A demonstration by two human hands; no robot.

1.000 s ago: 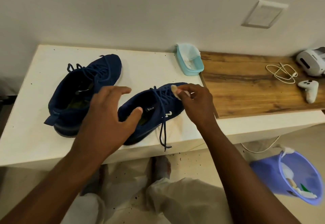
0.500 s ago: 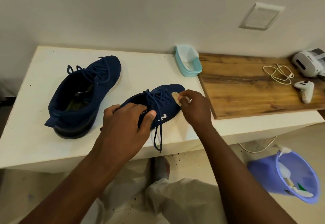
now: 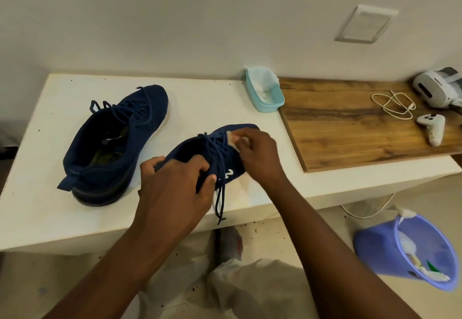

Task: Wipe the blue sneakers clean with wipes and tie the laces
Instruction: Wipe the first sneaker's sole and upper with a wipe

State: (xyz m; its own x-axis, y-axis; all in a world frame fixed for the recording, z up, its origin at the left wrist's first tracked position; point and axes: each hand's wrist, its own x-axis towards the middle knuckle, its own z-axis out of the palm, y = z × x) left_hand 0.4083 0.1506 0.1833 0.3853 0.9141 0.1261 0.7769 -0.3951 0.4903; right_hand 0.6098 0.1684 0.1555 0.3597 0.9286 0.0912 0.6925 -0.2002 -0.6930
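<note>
Two blue sneakers lie on the white table (image 3: 50, 213). The left sneaker (image 3: 112, 143) sits untouched, its laces loosely bunched. My left hand (image 3: 175, 181) grips the heel and collar of the right sneaker (image 3: 230, 151), whose loose laces (image 3: 220, 201) hang toward the table's front edge. My right hand (image 3: 260, 156) pinches a small white wipe (image 3: 231, 139) and presses it on the sneaker's upper near the toe. A light blue wipe box (image 3: 263, 89) stands behind, with white wipes inside.
A wooden board (image 3: 350, 123) covers the table's right part, carrying a white cable (image 3: 395, 106), a white controller (image 3: 432, 128) and a white headset (image 3: 437, 86). A purple bin (image 3: 405, 251) with used wipes stands on the floor at right. My legs are below the table edge.
My left hand came down from hovering over the right sneaker and closed on its heel. My right hand kept the wipe on the upper, shifting slightly along it.
</note>
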